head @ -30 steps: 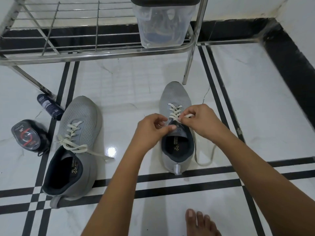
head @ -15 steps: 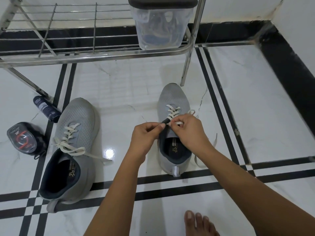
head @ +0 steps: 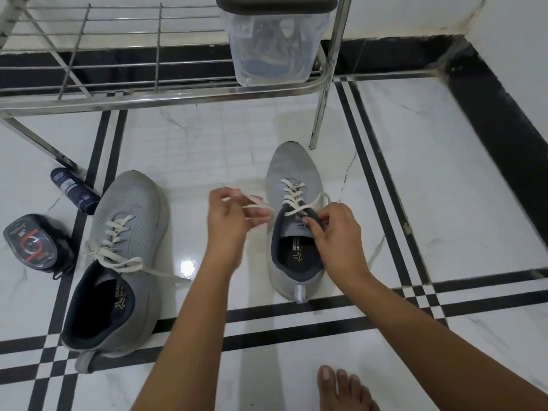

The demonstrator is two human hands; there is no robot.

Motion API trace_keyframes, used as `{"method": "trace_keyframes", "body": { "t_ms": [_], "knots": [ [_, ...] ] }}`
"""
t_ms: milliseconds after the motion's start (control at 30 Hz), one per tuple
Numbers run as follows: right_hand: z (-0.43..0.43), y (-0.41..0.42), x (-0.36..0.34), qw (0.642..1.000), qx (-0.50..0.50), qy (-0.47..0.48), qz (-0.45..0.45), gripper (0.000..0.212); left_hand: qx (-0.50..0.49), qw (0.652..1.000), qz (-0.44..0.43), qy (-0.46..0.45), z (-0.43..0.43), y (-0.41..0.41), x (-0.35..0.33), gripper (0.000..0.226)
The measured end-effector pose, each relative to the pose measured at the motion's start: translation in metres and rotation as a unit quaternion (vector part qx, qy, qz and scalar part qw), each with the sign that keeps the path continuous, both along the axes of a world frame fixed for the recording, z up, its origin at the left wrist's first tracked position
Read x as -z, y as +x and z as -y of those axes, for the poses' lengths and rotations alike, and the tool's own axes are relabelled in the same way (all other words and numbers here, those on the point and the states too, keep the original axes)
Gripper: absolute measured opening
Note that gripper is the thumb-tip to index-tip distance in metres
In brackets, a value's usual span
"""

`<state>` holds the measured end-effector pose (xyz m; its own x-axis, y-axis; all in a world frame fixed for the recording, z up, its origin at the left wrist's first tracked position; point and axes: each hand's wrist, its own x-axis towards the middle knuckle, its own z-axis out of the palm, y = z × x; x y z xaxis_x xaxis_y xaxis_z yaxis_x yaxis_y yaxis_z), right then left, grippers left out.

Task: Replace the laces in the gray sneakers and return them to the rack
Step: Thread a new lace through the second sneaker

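Two gray sneakers stand on the tiled floor, toes toward the rack. The left sneaker [head: 124, 256] has a cream lace threaded through, its ends loose. The right sneaker [head: 293, 221] carries a cream lace [head: 292, 195] crossed over its upper eyelets. My left hand [head: 229, 218] is shut on one end of that lace, drawn out to the left of the shoe. My right hand [head: 335, 232] pinches the dark collar and tongue at the shoe's right side. The steel wire rack [head: 166, 94] spans the top of the view.
A clear plastic box [head: 274, 43] with a dark lid sits on the rack's right end. A dark tube [head: 74, 191] and a round black-and-red tin [head: 32, 240] lie at the left. A bare foot [head: 344, 390] is at the bottom. A wall corner closes the right side.
My left hand has pulled a lace end out leftward, away from the right sneaker. My right hand moved from the lace to the shoe's collar.
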<state>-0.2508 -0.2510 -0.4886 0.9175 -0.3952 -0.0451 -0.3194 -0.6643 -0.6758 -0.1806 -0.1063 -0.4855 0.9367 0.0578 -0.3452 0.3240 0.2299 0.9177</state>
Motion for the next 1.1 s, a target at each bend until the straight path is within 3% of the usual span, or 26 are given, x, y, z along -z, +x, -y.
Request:
{"method": "trace_keyframes", "body": {
  "t_ms": [100, 133, 167, 233, 300, 433, 500, 567, 633, 667, 733, 800, 967, 1100],
  "knots": [
    [0.001, 0.000, 0.003, 1.000, 0.013, 0.008, 0.017, 0.019, -0.236, 0.959, -0.025, -0.157, -0.030, 0.026, -0.006, 0.014],
    [0.001, 0.000, 0.003, 1.000, 0.015, 0.011, 0.017, 0.019, -0.261, 0.945, -0.057, -0.189, -0.031, 0.025, -0.002, 0.014],
    [0.000, 0.000, 0.003, 1.000, 0.017, 0.015, 0.015, 0.019, -0.247, 0.946, -0.104, -0.182, -0.027, 0.017, 0.002, 0.017],
    [-0.002, 0.002, 0.002, 0.999, 0.016, 0.023, 0.016, 0.018, -0.099, 0.977, -0.184, -0.048, -0.003, -0.009, 0.013, 0.025],
    [-0.003, 0.003, 0.002, 1.000, 0.008, 0.013, 0.015, 0.018, 0.028, 0.986, -0.152, 0.057, 0.023, -0.030, 0.019, 0.019],
    [0.001, 0.003, 0.002, 1.000, -0.004, -0.016, 0.011, 0.015, 0.022, 0.990, -0.071, 0.124, 0.039, -0.028, 0.015, 0.011],
    [0.005, 0.003, 0.001, 1.000, 0.007, -0.013, 0.014, 0.016, -0.092, 0.994, -0.065, 0.017, 0.024, -0.013, 0.009, 0.014],
    [0.008, 0.002, 0.001, 1.000, 0.021, -0.011, 0.016, 0.020, -0.251, 0.956, -0.067, -0.136, 0.002, 0.002, 0.008, 0.016],
    [0.007, 0.003, 0.002, 1.000, 0.020, -0.010, 0.012, 0.022, -0.298, 0.934, -0.084, -0.180, -0.005, 0.002, 0.012, 0.016],
    [0.004, 0.003, 0.002, 1.000, 0.015, -0.006, 0.010, 0.022, -0.257, 0.946, -0.108, -0.164, -0.001, -0.007, 0.016, 0.016],
    [0.001, 0.003, 0.000, 1.000, 0.011, -0.003, 0.015, 0.021, -0.060, 0.985, -0.154, -0.047, 0.022, -0.030, 0.023, 0.017],
    [0.002, 0.002, 0.000, 1.000, 0.012, -0.010, 0.015, 0.021, 0.052, 0.991, -0.114, 0.037, 0.038, -0.043, 0.024, 0.013],
    [0.001, 0.000, 0.000, 1.000, 0.005, -0.016, 0.000, 0.024, -0.002, 0.993, -0.034, 0.115, 0.040, -0.033, 0.022, 0.016],
    [-0.001, -0.008, -0.002, 0.999, 0.025, 0.029, -0.035, 0.050, 0.003, 0.994, -0.017, 0.108, 0.047, -0.040, 0.021, 0.016]
  ]
}}
